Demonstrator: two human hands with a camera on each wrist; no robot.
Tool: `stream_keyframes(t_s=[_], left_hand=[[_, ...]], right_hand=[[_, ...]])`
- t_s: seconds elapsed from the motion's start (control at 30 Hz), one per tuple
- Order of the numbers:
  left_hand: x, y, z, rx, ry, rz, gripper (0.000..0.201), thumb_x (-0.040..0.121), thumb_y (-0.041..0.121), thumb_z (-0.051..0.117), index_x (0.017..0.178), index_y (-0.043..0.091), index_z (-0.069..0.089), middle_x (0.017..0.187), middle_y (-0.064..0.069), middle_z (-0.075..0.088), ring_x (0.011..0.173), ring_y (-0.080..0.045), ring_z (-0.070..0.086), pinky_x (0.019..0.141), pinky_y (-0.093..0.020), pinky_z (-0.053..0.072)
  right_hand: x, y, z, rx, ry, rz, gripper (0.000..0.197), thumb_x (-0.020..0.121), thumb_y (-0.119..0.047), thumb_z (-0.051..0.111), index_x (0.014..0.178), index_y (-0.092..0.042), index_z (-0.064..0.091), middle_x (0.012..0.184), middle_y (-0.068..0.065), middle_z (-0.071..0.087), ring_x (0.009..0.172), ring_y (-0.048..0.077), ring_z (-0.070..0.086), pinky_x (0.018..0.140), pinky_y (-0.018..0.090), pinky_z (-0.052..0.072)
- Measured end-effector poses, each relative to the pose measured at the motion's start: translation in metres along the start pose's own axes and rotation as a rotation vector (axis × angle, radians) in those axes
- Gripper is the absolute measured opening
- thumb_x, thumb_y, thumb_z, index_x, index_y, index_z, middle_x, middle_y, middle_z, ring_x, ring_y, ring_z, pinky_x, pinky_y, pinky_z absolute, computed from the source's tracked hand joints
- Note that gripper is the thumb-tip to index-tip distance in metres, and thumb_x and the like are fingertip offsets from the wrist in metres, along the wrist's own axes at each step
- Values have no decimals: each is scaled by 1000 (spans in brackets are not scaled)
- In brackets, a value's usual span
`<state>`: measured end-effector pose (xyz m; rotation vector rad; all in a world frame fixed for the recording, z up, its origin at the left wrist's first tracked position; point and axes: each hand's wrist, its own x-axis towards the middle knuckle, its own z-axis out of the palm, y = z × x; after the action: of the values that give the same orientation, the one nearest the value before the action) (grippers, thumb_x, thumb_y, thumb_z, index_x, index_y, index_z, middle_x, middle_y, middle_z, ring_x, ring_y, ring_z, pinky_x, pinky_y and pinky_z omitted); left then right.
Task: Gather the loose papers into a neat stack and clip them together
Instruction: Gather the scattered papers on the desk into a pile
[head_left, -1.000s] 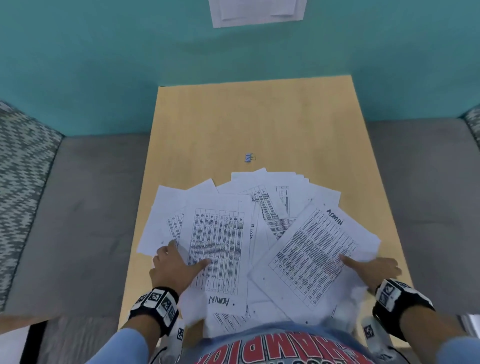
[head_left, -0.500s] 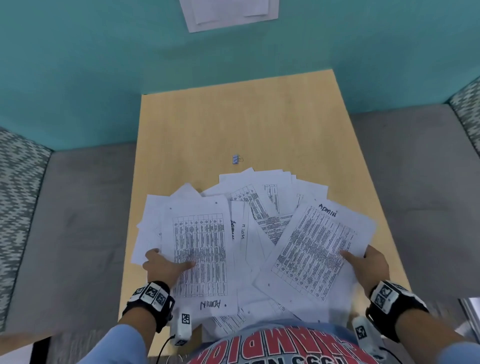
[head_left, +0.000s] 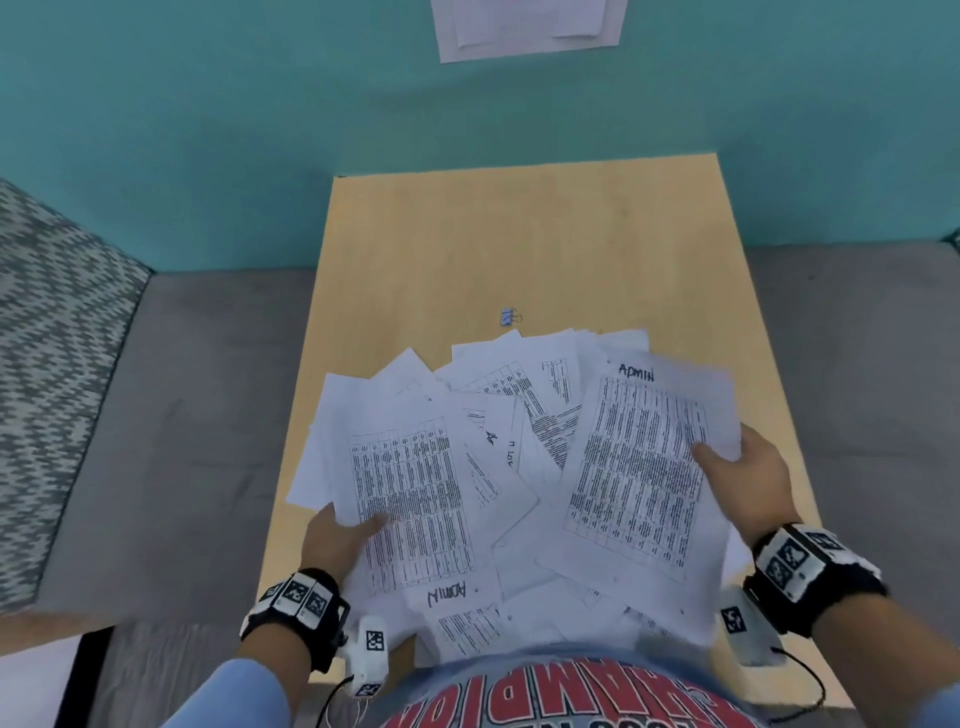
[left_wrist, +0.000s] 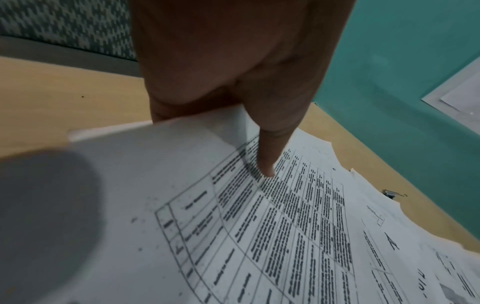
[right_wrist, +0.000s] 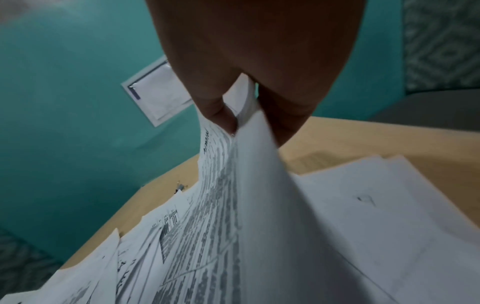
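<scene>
Item 1, left hand (head_left: 337, 540): at the left margin of the spread, near the table's (head_left: 519, 234) front-left corner. Thumb lies on top of a printed sheet, fingers go under it; it pinches that sheet.

Item 2, loose papers (head_left: 498, 493): an overlapping fan across the table's front half, long axes splayed in several directions, some sheets overhanging the front edge toward the person's shirt (count not legible).

Item 3, binder clip (head_left: 510, 317): small, alone on bare wood just beyond the fan's far edge, about mid-width, well apart from either hand. Judged slightly nearer the right hand.

Item 4, right hand (head_left: 748, 478): at the right margin, gripping a lifted bundle of sheets between thumb and fingers, topmost marked "ADMIN".

Relation governing the coming move: the two hands bracket the fan from opposite sides, so sweeping inward should close it.

Obscured: fingers beneath the sheets; the lower sheets' edges; print too blurred to read.
</scene>
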<state>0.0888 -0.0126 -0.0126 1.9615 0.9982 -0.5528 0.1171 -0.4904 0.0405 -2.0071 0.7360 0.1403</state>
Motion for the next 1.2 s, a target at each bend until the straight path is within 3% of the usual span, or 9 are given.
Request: stream_keyframes(t_s=[0.13,0.27,0.47,0.57,0.63,0.7,0.8,0.9,1.2], left_hand=[[5,6,13,40,139,-54,133,64,60,94,163,6,23,167,-21,23,151,-45,32,120,-59,37],[5,25,28,236,152,-57,145,56,69,93,163,6,18,164,-22,19,150,-46,22,118,-65,34],[8,39,41,542,104,184,99,78,42,90,157,18,35,163,-8,34,145,-38,34,107,-59,43],[16,39,41,541,-7,384,91,83,24,87,159,17,37,161,-7,44,146,-34,38,115,-51,41],[19,39,38,524,-54,450,91,85,17,85,160,18,35,162,-7,42,149,-32,39,120,-46,35],[20,39,36,498,-17,426,95,81,28,89,159,15,36,159,-11,40,148,-34,40,120,-46,36],[12,46,41,434,82,176,118,60,73,88,148,8,44,148,-17,43,138,-39,45,108,-53,46],[3,54,53,530,91,41,134,45,87,83,142,5,41,142,-20,42,135,-41,44,103,-59,49],[-2,57,75,751,40,272,104,73,55,89,154,17,36,152,-10,39,138,-37,41,103,-53,48]], right_hand=[[5,-7,2,-108,-27,24,15,94,-13,63,109,-16,65,91,0,68,83,28,62,73,32,47],[7,21,-1,-185,-111,121,16,91,-10,67,106,-14,63,91,6,69,84,32,66,72,39,53],[-1,67,-22,-63,-190,288,15,95,-2,71,104,-14,66,96,12,70,84,36,67,80,58,58],[-2,79,-33,123,-157,379,19,95,-3,72,110,-14,67,102,9,71,90,39,69,85,64,59],[-4,78,-32,262,-100,411,14,97,-3,70,107,-12,65,96,3,68,83,34,66,76,60,59],[-6,76,-29,365,-64,427,16,97,-4,71,110,-10,65,93,-3,65,81,25,64,70,44,55],[-7,74,-17,429,-117,432,38,89,-9,80,125,-13,68,109,2,71,99,29,68,90,48,55],[-9,77,-5,431,-163,433,44,86,-5,82,127,-11,68,109,2,73,97,24,68,96,49,51],[-12,90,-6,508,-112,433,53,78,3,83,129,-3,67,126,14,74,111,38,71,102,55,53]])
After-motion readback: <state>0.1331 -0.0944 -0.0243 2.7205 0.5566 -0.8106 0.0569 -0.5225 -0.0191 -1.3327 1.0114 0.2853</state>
